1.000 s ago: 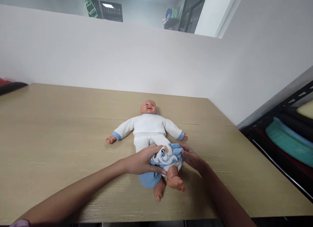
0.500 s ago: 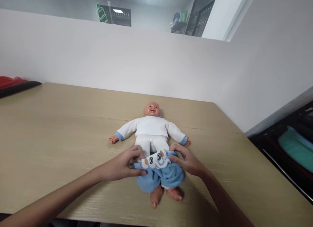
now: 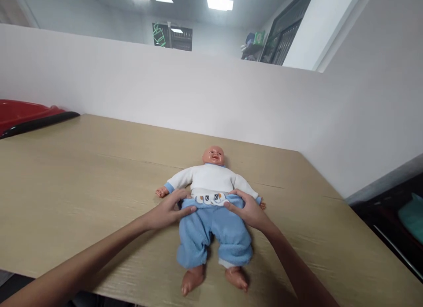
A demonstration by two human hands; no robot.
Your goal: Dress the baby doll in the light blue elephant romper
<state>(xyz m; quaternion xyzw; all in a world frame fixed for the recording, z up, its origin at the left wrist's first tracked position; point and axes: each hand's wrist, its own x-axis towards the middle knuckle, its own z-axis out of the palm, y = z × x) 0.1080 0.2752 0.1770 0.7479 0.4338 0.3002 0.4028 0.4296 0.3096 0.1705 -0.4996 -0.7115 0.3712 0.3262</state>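
A baby doll lies on its back, head toward the wall, in a white long-sleeved top with blue cuffs. Blue fleece trousers cover its legs up to the waist, and both bare feet stick out below. The folded waistband shows a white patch with an animal-like face. My left hand pinches the waistband at its left side, thumb over the front. On the other side my right hand grips it the same way. The doll's white under-trousers are mostly hidden, apart from a bit at one ankle.
The doll lies on a wooden table against a white wall. A red plastic tub with a black edge stands at the far left. Beyond the table's right edge is a dark rack with teal cloth.
Both hands have drawn the trousers from the doll's shins up to its waist, covering the white under-trousers. The legs now lie further apart. The view has tilted upward slightly.
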